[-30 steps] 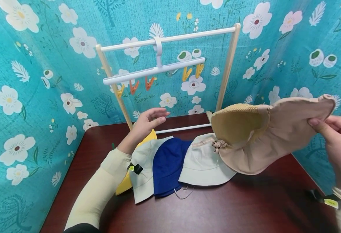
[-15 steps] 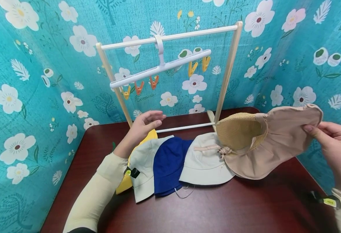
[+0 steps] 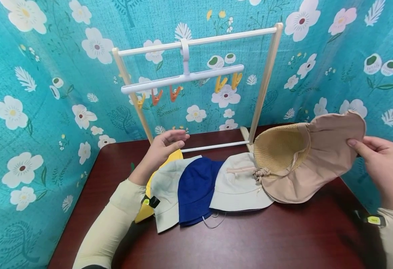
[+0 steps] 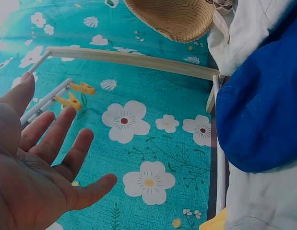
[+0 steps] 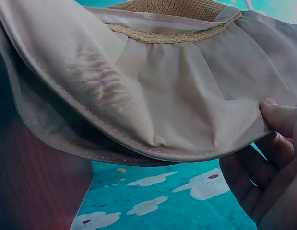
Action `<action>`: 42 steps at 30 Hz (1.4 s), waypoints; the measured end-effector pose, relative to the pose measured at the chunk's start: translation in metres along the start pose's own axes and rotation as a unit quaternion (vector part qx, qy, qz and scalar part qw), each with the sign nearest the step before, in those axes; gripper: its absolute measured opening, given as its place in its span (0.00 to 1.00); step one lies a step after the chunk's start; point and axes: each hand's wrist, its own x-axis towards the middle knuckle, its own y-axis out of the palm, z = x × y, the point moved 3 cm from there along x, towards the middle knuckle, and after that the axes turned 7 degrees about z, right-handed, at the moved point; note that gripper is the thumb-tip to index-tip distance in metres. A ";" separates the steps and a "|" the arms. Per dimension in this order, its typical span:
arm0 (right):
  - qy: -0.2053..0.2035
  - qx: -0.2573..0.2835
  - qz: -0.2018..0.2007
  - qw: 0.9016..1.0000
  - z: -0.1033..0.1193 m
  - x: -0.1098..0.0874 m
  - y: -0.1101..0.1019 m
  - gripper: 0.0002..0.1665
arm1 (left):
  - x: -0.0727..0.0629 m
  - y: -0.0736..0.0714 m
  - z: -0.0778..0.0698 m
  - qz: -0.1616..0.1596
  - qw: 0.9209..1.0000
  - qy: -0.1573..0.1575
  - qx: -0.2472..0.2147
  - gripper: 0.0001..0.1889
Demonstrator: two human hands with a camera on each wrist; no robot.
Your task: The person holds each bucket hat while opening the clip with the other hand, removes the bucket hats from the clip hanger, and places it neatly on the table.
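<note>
A beige sun hat (image 3: 330, 149) with a woven straw crown is held by its wide brim in my right hand (image 3: 381, 160), thumb on one side and fingers behind, as the right wrist view also shows. The crown's hollow side faces up and left, and its knot overlaps the off-white bucket hat (image 3: 240, 186). My left hand (image 3: 166, 147) hovers over the left end of the row of hats, fingers relaxed and holding nothing. Below it lie a yellow hat (image 3: 144, 213), a pale grey-green bucket hat (image 3: 166, 186) and a navy bucket hat (image 3: 197, 190), overlapping one another.
Behind the hats stands a wooden rack (image 3: 267, 82) with white rods. A white hanger (image 3: 183, 79) hangs from its top rod, carrying yellow clothespins (image 3: 220, 84) and orange clothespins (image 3: 174, 93). The dark red table (image 3: 250, 243) meets floral cloth walls (image 3: 62, 112) at its back and sides.
My right hand has brought the sun hat left and tilted its brim. The hanger has swung on the rod. The left hand has shifted only slightly.
</note>
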 end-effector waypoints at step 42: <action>0.055 -0.125 0.109 0.985 -0.060 0.062 0.048 0.39 | -0.011 -0.007 0.005 -0.005 1.000 -0.012 0.014 0.22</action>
